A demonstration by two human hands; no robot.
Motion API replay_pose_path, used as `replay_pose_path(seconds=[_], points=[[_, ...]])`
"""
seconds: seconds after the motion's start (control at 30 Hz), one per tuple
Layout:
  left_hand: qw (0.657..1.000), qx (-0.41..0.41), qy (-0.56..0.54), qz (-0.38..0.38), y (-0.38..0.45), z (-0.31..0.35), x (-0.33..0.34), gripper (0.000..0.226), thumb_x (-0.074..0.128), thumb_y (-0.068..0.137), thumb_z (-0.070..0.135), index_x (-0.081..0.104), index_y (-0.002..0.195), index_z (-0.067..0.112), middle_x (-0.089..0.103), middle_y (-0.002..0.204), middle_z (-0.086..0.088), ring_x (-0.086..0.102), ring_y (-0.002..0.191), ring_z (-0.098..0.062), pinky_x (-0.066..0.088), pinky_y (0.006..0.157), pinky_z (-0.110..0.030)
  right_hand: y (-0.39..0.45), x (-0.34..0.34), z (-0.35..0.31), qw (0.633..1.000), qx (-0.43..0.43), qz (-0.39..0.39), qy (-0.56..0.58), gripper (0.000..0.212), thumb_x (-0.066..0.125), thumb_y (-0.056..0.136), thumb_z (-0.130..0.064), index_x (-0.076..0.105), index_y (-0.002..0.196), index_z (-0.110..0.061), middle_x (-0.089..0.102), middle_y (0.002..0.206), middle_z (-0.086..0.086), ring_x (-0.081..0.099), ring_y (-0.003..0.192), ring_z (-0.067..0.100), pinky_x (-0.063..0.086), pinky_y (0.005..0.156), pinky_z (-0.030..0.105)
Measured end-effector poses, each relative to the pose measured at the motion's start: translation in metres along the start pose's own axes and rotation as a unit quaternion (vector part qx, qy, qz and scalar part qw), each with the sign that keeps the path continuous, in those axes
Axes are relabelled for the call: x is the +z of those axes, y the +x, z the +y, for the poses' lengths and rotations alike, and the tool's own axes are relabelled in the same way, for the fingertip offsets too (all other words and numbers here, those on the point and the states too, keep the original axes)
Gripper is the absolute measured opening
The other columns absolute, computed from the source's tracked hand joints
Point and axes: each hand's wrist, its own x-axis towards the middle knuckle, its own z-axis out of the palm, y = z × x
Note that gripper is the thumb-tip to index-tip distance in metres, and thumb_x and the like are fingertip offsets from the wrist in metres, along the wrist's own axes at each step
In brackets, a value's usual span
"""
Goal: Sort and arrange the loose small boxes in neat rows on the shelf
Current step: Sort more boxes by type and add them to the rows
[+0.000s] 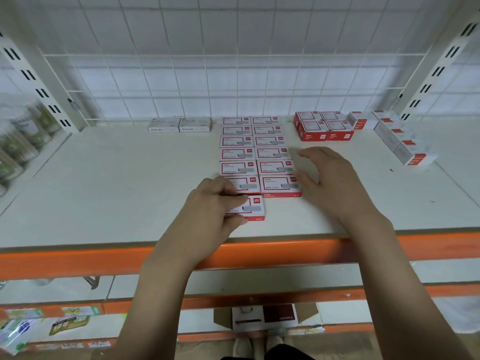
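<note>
Two columns of red-and-white small boxes [255, 149] run from the back of the white shelf [109, 183] toward me. My left hand [211, 211] pinches the nearest red-and-white box [253, 209] at the front end of the left column, thumb at its front edge and fingers on top. My right hand [330, 178] hovers with fingers spread beside the right column, its thumb close to the front right box [279, 185]; whether it touches is unclear.
Two grey staple boxes [179, 125] sit at the back left. A stacked group of red boxes [323, 128] and a slanted line of white-and-red boxes [401, 140] lie at the back right. Wire mesh [233, 61] backs the shelf, and an orange beam [78, 261] fronts it.
</note>
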Motion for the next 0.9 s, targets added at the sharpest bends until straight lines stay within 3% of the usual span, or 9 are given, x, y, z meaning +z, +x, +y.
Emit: replay_pose_path(seconds=[0.13,0.4,0.57,0.73,0.9], points=[[1.0,-0.002,0.014,0.001,0.0,0.0,0.0,0.035,0.064,0.069,0.022,0.072,0.1,0.009,0.062,0.096,-0.008,0.057,0.086,-0.031,0.047,0.078,-0.037,-0.005,-0.002,0.005,1.0,0.009,0.007,-0.006,0.04,0.058,0.088,-0.018,0.053,0.126,-0.008,0.054,0.127,0.011,0.048,0.117,0.029,0.034,0.097,0.028],[0.999,-0.011,0.035,0.002,0.002,0.006,-0.004,0.032,0.077,0.067,0.011,0.073,0.098,0.008,0.06,0.097,-0.012,0.055,0.082,-0.033,0.048,0.078,-0.041,-0.015,-0.012,0.014,1.0,0.012,0.021,-0.007,0.041,0.058,0.088,-0.02,0.053,0.127,-0.008,0.054,0.128,0.009,0.048,0.119,0.027,0.033,0.098,0.027],[0.997,-0.031,0.065,-0.004,0.011,0.029,-0.008,0.045,0.061,0.069,0.04,0.07,0.107,0.017,0.062,0.103,-0.005,0.055,0.093,-0.031,0.05,0.078,-0.046,-0.026,-0.026,0.029,0.999,0.013,0.038,-0.006,0.041,0.057,0.089,-0.022,0.053,0.128,-0.01,0.053,0.129,0.008,0.047,0.12,0.025,0.032,0.098,0.025],[0.998,-0.016,0.057,0.023,0.034,0.075,0.014,0.031,0.062,0.077,0.025,0.071,0.102,0.011,0.066,0.097,-0.009,0.059,0.087,-0.035,0.051,0.076,-0.047,-0.048,-0.049,0.064,0.999,0.024,0.046,-0.001,0.04,0.056,0.089,-0.022,0.052,0.128,-0.011,0.053,0.13,0.006,0.047,0.12,0.023,0.032,0.097,0.023],[0.999,0.002,0.037,0.017,0.054,0.149,0.056,0.031,0.062,0.086,0.02,0.065,0.115,0.011,0.063,0.112,-0.009,0.055,0.101,-0.032,0.045,0.089,-0.046,-0.09,-0.089,0.128,0.997,0.042,0.064,-0.013,0.038,0.058,0.088,-0.019,0.055,0.125,-0.009,0.057,0.125,0.009,0.05,0.117,0.027,0.03,0.092,0.019]])
